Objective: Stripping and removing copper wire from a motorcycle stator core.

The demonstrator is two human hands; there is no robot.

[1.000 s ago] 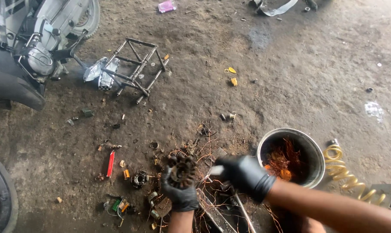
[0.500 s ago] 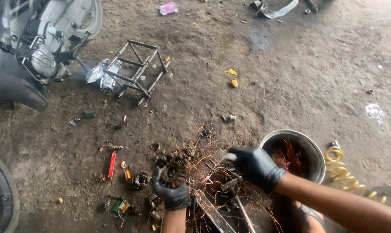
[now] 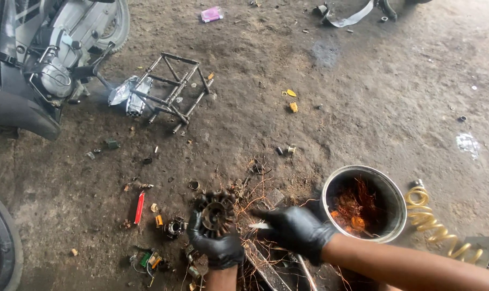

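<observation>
Stator core (image 3: 216, 214): dark, round, toothed part held up near the bottom middle, loose copper wire (image 3: 253, 200) trailing off its right side.
Left hand (image 3: 217, 245): black glove, fingers curled round the core's lower edge.
Right hand (image 3: 295, 230): black glove, fingers pinched on a small pale tool (image 3: 259, 226) just right of the core.
Metal bowl (image 3: 364, 202): right of the hands, copper scraps inside.
Yellow coiled hose (image 3: 436, 226): far right.
Metal frame (image 3: 171, 91): far left, beside a scooter (image 3: 45, 64).
Red tool (image 3: 139, 207): on the ground, left of the core.
</observation>
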